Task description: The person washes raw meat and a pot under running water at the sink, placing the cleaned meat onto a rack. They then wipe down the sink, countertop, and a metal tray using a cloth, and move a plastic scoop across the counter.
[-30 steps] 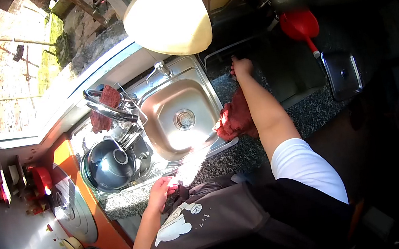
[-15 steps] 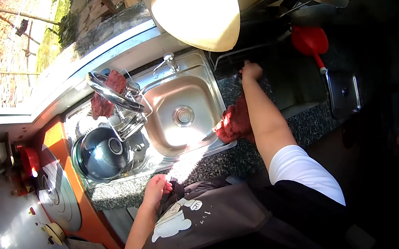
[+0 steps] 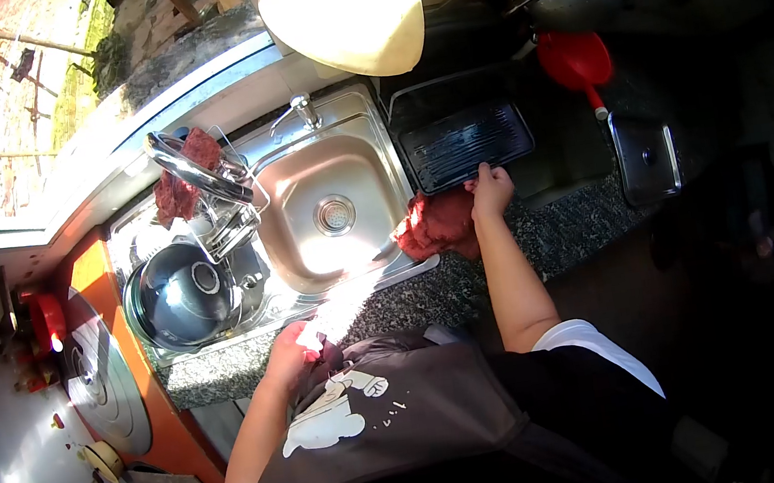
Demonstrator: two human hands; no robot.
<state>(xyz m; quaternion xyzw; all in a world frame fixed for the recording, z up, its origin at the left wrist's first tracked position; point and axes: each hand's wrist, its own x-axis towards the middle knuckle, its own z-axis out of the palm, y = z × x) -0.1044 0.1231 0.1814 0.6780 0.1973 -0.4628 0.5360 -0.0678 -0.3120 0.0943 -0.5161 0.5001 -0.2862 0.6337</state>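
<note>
My right hand (image 3: 492, 190) pinches the near edge of a black ridged tray (image 3: 467, 145), which lies at the dark rear of the counter, right of the sink. A reddish-brown cloth (image 3: 439, 225) lies crumpled just left of that hand, partly over the sink's right rim. My left hand (image 3: 292, 354) is closed in front of the grey apron (image 3: 408, 400), by the counter's front edge. Something small shows at its fingertips, partly dark and partly washed out by sunlight; I cannot make out what it is.
Left of the steel sink (image 3: 275, 242), a dish rack (image 3: 240, 202) holds utensils, with a dark pot (image 3: 184, 297) beside it. A red strainer-shaped utensil (image 3: 575, 60) and a metal lid (image 3: 646, 157) are at the right. A pale rounded object (image 3: 347, 12) stands behind the sink.
My right hand has drawn back toward me from the rear of the counter, and the ridged tray now shows beyond it. My left hand stays closed near the apron. The view has shifted slightly.
</note>
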